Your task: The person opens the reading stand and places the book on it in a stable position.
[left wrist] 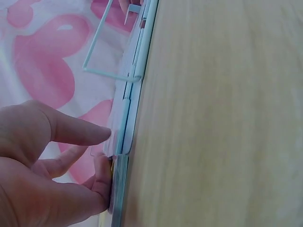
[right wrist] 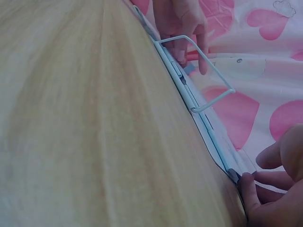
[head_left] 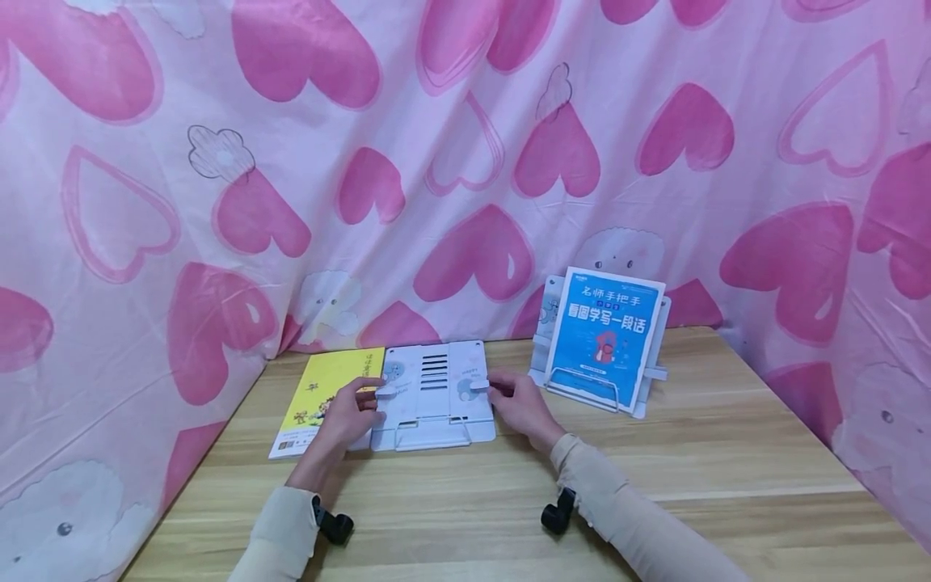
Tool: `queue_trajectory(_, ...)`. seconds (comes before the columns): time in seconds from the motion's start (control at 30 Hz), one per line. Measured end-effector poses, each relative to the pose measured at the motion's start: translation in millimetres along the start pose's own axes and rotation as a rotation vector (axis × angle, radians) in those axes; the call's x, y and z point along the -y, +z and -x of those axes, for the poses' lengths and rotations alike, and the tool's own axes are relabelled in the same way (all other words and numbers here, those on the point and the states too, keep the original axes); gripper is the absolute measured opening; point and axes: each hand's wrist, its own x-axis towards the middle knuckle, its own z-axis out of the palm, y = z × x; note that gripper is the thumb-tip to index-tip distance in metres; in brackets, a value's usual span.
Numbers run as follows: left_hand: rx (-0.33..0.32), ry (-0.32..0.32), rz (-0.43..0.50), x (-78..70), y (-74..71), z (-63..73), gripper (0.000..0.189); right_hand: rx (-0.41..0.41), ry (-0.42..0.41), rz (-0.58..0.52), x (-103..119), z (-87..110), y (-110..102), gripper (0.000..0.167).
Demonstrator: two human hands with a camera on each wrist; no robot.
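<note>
A white book stand (head_left: 435, 408) with slots and small cartoon prints lies on the table, its wire rest (head_left: 433, 444) at the front. My left hand (head_left: 349, 414) is at its left edge, fingers around the left page clip (head_left: 386, 391); part of the hand overlaps a yellow book (head_left: 338, 373). At the opposite edge, my right hand (head_left: 525, 408) has its fingertips against the stand beside the right page clip (head_left: 480, 385). In the left wrist view the left hand (left wrist: 52, 165) has thumb and index finger apart. The right wrist view shows the right hand (right wrist: 279, 184) touching the stand's corner.
A second stand (head_left: 540, 356) stands tilted at the back right, holding a blue book (head_left: 607, 339) behind its wire rest. A pink curtain with hearts (head_left: 473, 250) hangs along the back edge of the wooden table (head_left: 451, 509). The yellow book touches the white stand's left side.
</note>
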Motion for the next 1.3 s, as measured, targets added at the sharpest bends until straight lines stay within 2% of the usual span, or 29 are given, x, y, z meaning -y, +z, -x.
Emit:
queue_trajectory(0.47, 0.015, 0.007, 0.065, -0.6, -0.8, 0.5, 0.077, -0.075, 0.008, -0.09, -2, -2.7, -3, 0.033)
queue_trajectory(0.63, 0.014, 0.031, 0.042, 0.5, 0.5, 0.4, 0.076, -0.08, -0.011, -0.123, -1, -3.1, -4, 0.032)
queue_trajectory(0.87, -0.009, 0.046, 0.049, 0.8, -0.1, -1.1, 0.074, -0.09, -0.024, -0.143, -3, -5.6, -6, 0.037)
queue_trajectory(1.0, -0.026, 0.076, 0.065, -0.4, -0.7, -2.5, 0.076, -0.096, -0.043, -0.156, -2, -6.9, -7, 0.042)
queue_trajectory(1.3, -0.067, 0.11, 0.068, -1.8, -0.3, -3.2, 0.074, -0.072, -0.035, -0.212, 0, -7.0, -12, 0.045)
